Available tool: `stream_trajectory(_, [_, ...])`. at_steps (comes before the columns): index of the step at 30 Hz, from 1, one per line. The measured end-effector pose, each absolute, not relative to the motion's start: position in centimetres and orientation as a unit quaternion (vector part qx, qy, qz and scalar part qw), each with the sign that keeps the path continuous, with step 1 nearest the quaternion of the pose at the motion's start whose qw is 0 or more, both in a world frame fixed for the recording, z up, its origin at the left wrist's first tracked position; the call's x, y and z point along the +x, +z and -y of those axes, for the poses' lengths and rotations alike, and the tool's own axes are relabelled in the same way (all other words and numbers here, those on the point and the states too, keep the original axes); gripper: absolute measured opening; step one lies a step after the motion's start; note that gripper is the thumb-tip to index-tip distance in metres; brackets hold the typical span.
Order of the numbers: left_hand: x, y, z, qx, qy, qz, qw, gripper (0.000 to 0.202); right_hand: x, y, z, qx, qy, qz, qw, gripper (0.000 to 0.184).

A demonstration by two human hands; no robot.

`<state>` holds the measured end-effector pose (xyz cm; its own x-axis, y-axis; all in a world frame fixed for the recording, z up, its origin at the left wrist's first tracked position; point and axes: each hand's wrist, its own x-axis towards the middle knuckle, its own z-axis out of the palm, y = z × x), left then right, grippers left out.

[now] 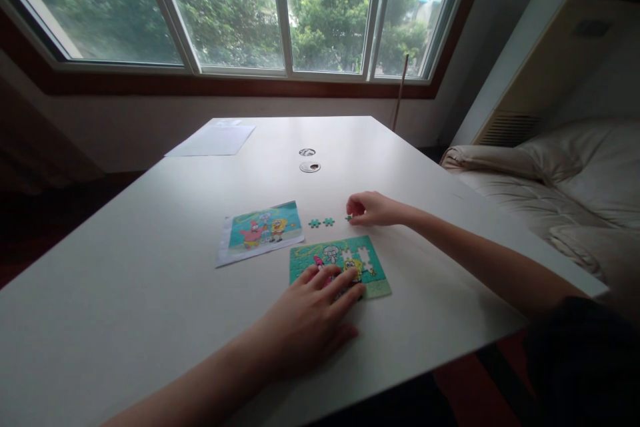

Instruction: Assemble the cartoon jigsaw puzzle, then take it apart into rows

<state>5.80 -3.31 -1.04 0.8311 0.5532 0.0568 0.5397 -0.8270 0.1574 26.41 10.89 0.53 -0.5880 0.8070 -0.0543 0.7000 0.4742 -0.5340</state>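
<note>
A cartoon jigsaw puzzle [379, 287] lies on the white table, with gaps in its upper right part. My left hand [320, 307] rests on its lower left, fingers spread and lying flat, covering part of the picture. Above the puzzle, my right hand [373, 208] pinches a small green puzzle piece [349, 218], partly hidden by the fingers. Two loose green pieces, one puzzle piece [314, 223] and another piece [329, 221], lie side by side to the left of that hand. Left of the puzzle is a printed reference picture [263, 230] showing the same cartoon figures.
A sheet of paper [213, 140] lies at the table's [150, 233] far left corner. Two round inserts, one cable hole cover [310, 167] nearer me, are set in the tabletop. A padded beige sofa [520, 180] stands right of the table, and windows [235, 13] are beyond it.
</note>
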Motion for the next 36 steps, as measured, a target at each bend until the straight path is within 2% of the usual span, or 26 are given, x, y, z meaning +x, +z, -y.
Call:
stream_trajectory(13, [6.5, -0.3, 3.7, 0.959, 0.05, -0.273, 0.061, 0.045, 29.5, 1.1, -5.3, -0.369, 0.45, 0.795, 0.172, 0.027])
stream_trajectory(32, [6.8, -0.6, 3.9, 0.961, 0.056, -0.257, 0.083, 0.044, 29.0, -1.1, -4.0, -0.391, 0.412, 0.801, 0.191, 0.024])
stream_trajectory(36, [6.9, -0.6, 3.8, 0.961, 0.057, -0.259, 0.082, 0.044, 28.9, -1.0, -3.8, -0.393, 0.345, 0.833, 0.181, 0.021])
